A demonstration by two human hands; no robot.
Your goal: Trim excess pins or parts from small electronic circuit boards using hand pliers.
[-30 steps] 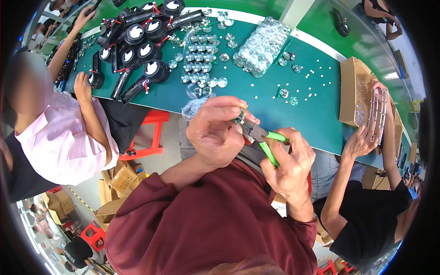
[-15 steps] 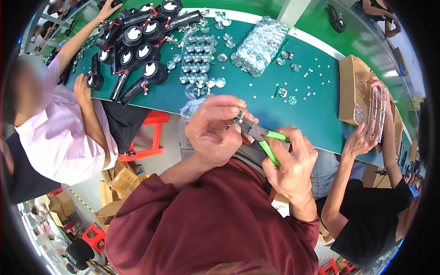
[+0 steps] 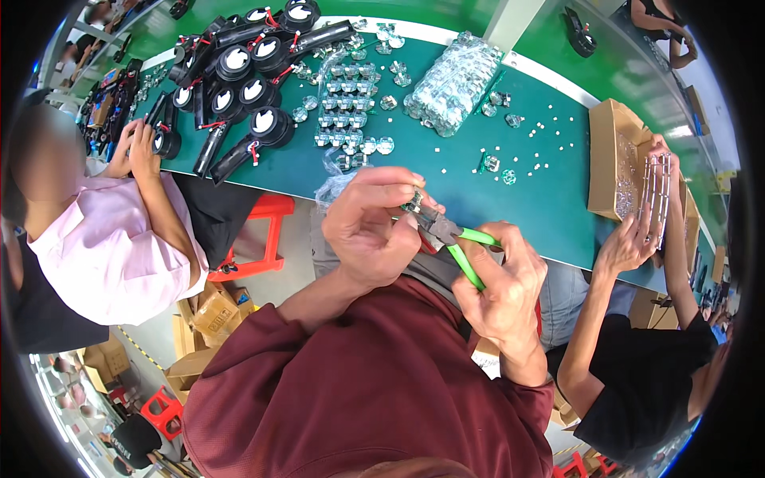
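My right hand (image 3: 500, 280) grips green-handled pliers (image 3: 456, 240), whose jaws point up and left. The jaws meet a small clear-and-metal part (image 3: 414, 200) that my left hand (image 3: 372, 225) pinches between thumb and fingers. Both hands are raised close together, just in front of the green table's (image 3: 446, 171) near edge. A bit of clear plastic wrap (image 3: 333, 188) shows behind my left hand.
Rows of small clear parts (image 3: 344, 107), a bag of them (image 3: 453, 81) and black round-headed units (image 3: 247, 88) lie on the table. A person in pink (image 3: 103, 239) works at my left. A person in black (image 3: 637, 374) at my right handles a rack over a cardboard box (image 3: 617, 163).
The person at my left has drawn both hands back to a black unit at the table's edge. My hands with the pliers and part have barely moved.
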